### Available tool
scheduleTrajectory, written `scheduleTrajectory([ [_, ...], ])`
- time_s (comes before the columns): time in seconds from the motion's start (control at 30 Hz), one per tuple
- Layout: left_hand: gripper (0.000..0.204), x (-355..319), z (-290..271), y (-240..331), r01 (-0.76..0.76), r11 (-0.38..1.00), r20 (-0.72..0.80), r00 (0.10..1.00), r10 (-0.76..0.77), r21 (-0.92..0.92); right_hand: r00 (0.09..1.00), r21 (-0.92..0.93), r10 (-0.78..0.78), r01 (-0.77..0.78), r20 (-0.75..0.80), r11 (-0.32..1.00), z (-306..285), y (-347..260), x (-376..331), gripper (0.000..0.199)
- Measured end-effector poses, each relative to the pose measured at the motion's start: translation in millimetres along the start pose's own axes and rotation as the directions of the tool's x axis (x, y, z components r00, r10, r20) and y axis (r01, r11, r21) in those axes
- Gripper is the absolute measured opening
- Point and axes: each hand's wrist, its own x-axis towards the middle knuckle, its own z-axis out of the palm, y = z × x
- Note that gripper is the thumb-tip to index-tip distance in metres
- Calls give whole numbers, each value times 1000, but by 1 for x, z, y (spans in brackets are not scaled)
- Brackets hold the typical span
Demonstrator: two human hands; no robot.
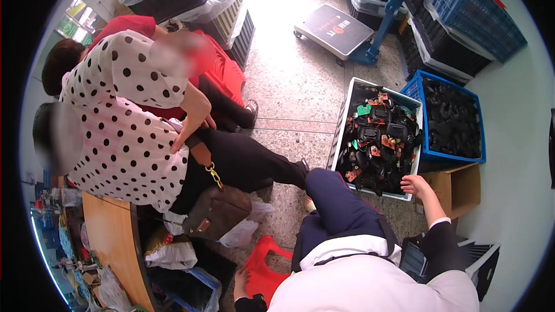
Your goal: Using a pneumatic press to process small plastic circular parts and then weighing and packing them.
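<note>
My left hand point(241, 283) is at the left edge of a red plastic stool point(267, 271), its fingers closed against the rim; part of the stool is hidden by my body. My right hand point(414, 186) is held out just by the near right corner of a white-rimmed crate point(416, 138), fingers apart and nothing in them. Black plastic parts with orange and green circuit boards point(378, 133) fill that crate in a loose heap.
A blue crate of black parts point(454, 118) and a cardboard box point(462, 188) flank the crate. Beyond stands a platform scale point(335, 30). On the left are two people, one in a polka-dot shirt point(124, 121) with a brown bag point(218, 212), and a wooden table point(113, 242).
</note>
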Motion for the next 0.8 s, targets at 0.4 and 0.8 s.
scheduleTrajectory([
  [0.4, 31, 81, 48, 10, -95, 995, 207, 974, 87, 30, 982, -38, -160, 157, -96, 987, 2, -127, -24, 22],
  [0.8, 28, 158, 141, 277, -295, 954, 210, 937, 279, 52, 892, -216, -216, 320, 398, 922, 166, -394, 146, 21],
])
